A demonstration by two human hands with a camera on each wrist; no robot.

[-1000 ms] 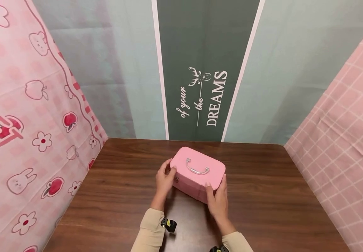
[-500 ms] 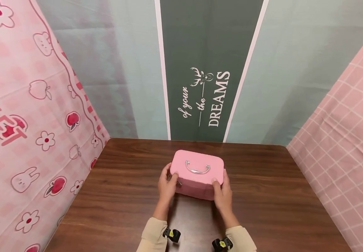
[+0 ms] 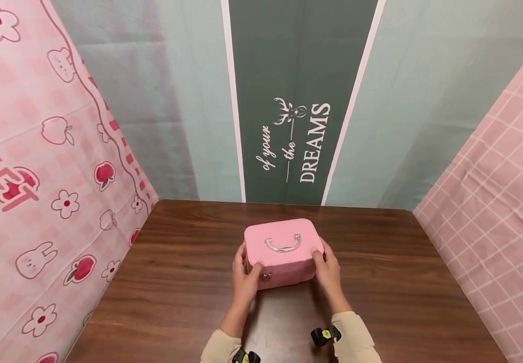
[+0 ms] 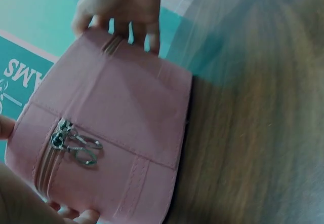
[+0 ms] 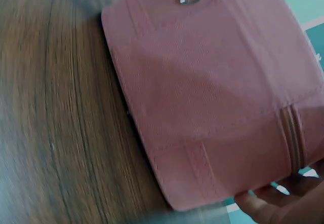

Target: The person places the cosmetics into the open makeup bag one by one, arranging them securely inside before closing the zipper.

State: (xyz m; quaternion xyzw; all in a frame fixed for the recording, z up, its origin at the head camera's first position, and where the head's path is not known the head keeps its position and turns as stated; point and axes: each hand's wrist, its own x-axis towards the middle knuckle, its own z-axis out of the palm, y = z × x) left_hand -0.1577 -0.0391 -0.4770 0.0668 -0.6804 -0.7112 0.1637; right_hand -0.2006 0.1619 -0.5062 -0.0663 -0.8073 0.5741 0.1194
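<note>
Both hands hold a pink zip-up cosmetic case (image 3: pixel 284 244) with a silver handle (image 3: pixel 284 245) on its lid. At the left end my left hand (image 3: pixel 244 282) has its thumb on the front upper edge and its fingers around the side. My right hand (image 3: pixel 329 271) grips the opposite end, thumb on the lid's edge. Two metal zipper pulls (image 4: pixel 76 143) hang at the front near the left thumb, and the zip looks closed there. In the right wrist view, fingers (image 5: pixel 258 206) lie along the case's side. Its base is close over the tabletop.
The brown wooden table (image 3: pixel 188 302) reaches back to a grey-green curtain (image 3: pixel 288 101) with printed lettering. Pink patterned cloth (image 3: pixel 75 201) hangs on the left, and pink checked cloth (image 3: pixel 506 201) on the right. Each wrist wears a black strap (image 3: pixel 326 334).
Between both hands the case has turned counterclockwise as seen from above: its right end has moved away from me, its left end closer. The hands have moved with it, keeping hold.
</note>
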